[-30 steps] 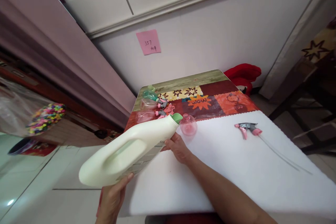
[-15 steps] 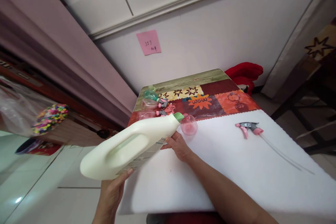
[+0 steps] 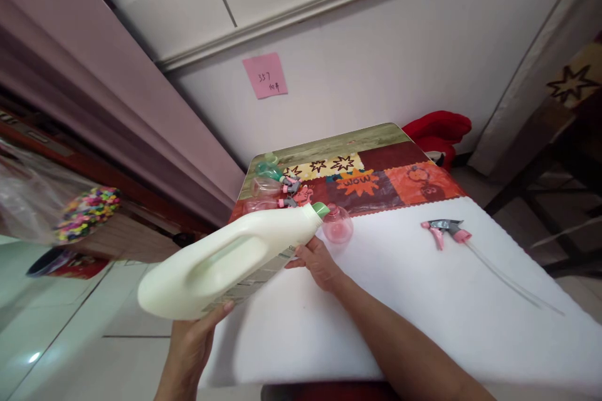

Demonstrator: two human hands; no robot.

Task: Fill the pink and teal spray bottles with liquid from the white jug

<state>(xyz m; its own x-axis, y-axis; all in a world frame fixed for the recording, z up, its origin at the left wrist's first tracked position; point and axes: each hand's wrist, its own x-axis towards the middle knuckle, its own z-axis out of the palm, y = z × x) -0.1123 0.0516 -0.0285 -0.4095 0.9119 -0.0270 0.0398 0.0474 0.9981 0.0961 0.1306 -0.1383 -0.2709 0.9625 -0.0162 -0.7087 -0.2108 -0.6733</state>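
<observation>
Both my hands support a large cream plastic jug [image 3: 202, 263] with a moulded handle, tilted with its green spout [image 3: 320, 208] toward the right. My left hand [image 3: 195, 332] grips it from below near its base. Under the neck, my right hand [image 3: 317, 260] holds the jug's front end. A round pink transparent bottle [image 3: 338, 229] stands open just beyond the right hand, with the spout at its mouth. Whether liquid is flowing I cannot make out. To the right, a pink and grey spray trigger head [image 3: 446, 230] lies on the table with its long clear tube.
Pink and green spray bottles [image 3: 266, 187] lie at the table's far left. A white cover [image 3: 399, 301] spans the near part of the table [image 3: 329, 138], a patterned cloth [image 3: 395, 182] the far part. A pink note [image 3: 266, 75] is on the wall; a red item [image 3: 437, 131] sits behind.
The jug's base has shifted slightly left together with my left hand. My right hand and the pink bottle have stayed nearly in place.
</observation>
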